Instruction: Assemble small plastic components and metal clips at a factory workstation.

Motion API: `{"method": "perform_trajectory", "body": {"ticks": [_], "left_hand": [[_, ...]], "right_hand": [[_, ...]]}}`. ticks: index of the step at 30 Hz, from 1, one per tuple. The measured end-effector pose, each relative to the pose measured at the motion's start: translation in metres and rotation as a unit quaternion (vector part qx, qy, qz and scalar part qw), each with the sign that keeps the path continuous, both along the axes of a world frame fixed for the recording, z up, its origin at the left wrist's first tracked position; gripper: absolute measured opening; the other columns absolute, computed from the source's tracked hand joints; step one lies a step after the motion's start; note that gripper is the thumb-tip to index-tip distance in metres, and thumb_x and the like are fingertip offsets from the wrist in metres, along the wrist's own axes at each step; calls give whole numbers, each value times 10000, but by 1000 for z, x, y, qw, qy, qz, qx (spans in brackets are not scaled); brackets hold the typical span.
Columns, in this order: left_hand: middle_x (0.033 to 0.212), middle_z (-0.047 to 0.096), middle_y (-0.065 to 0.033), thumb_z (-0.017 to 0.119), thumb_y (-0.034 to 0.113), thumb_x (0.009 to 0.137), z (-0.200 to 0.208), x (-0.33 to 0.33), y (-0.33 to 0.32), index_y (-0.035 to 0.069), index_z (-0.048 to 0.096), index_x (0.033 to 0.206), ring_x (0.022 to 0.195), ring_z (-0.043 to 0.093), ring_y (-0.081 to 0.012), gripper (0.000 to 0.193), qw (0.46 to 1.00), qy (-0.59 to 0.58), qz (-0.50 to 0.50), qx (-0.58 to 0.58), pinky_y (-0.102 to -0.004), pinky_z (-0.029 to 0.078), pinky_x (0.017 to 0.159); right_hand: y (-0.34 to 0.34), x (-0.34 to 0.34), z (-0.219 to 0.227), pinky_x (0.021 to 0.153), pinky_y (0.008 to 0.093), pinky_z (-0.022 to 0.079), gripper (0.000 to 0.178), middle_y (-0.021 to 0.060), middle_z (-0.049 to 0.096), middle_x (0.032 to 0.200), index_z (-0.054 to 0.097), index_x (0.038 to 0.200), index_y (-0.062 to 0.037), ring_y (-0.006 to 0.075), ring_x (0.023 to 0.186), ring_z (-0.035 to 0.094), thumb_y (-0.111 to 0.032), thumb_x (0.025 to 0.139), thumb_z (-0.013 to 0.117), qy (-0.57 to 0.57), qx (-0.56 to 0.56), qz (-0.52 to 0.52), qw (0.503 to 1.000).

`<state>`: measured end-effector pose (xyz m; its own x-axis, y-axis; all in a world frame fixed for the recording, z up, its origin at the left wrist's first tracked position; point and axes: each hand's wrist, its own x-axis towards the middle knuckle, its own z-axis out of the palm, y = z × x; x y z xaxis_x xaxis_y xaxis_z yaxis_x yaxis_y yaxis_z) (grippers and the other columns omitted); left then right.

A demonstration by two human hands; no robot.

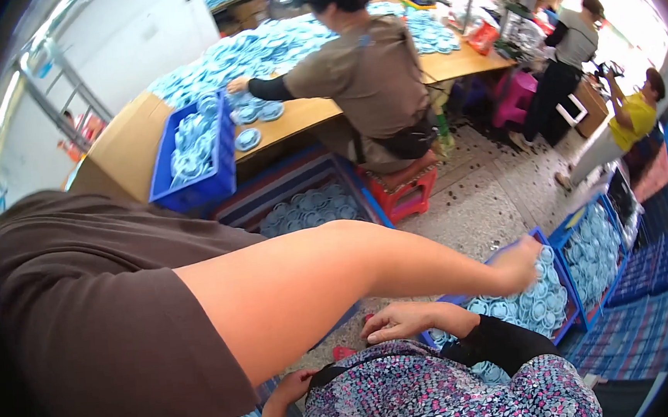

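My right hand (398,322) hangs loosely in front of my flowered top, fingers apart and slightly bent, with nothing visible in it. Lower left, my left hand (288,390) rests by my waist at the edge of the top, its fingers loosely extended and partly hidden; I see nothing held. Just beyond my right forearm stands a blue crate (541,234) full of light blue round plastic pieces (538,299). A person in a dark brown shirt (117,317) reaches across me from the left, their blurred hand (518,265) over these pieces.
Another crate (591,256) of pieces adjoins on the right. Ahead, a person on a red stool (406,192) works at a wooden table (459,64) heaped with pieces, beside a filled blue crate (229,150). A lined bin (300,164) sits below. Two people stand far right.
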<state>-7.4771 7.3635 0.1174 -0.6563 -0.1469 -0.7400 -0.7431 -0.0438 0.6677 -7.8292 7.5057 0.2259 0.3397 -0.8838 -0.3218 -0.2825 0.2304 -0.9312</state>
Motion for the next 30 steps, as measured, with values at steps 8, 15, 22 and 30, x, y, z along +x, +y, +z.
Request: {"method": "perform_trajectory", "body": {"ticks": [8, 15, 22, 30], "left_hand": [[1064, 696, -93, 586, 173, 907, -58, 94, 39, 97, 661, 1180, 982, 628, -171, 293, 993, 66, 72, -63, -313, 475, 880], [1032, 690, -83, 597, 70, 899, 52, 103, 43, 54, 654, 1156, 945, 622, -138, 264, 962, 12, 262, -78, -286, 492, 846], [962, 682, -131, 455, 251, 980, 83, 95, 31, -38, 641, 1077, 903, 647, -209, 356, 890, 44, 423, 164, -340, 515, 798], [939, 625, 10, 552, 352, 984, 97, 48, 24, 2, 575, 1263, 756, 543, -76, 448, 867, 53, 476, 142, -183, 429, 686]], "right_hand": [[-29, 39, -8, 875, 385, 496, 414, 151, 675, 1122, 650, 1176, -63, 297, 1028, 643, -399, 949, 569, 52, -6, 92, 994], [-11, 70, 16, 772, 352, 503, 265, 126, 669, 947, 662, 1088, -49, 250, 871, 648, -246, 911, 646, 110, -26, 61, 992], [-38, 40, 3, 703, 331, 483, 239, 95, 656, 874, 626, 1036, -63, 169, 784, 610, -278, 933, 627, 29, 57, 53, 997], [-106, -28, 6, 576, 294, 494, 340, 27, 598, 761, 580, 954, -61, 124, 663, 592, -401, 941, 592, -16, 221, 157, 962]]}}
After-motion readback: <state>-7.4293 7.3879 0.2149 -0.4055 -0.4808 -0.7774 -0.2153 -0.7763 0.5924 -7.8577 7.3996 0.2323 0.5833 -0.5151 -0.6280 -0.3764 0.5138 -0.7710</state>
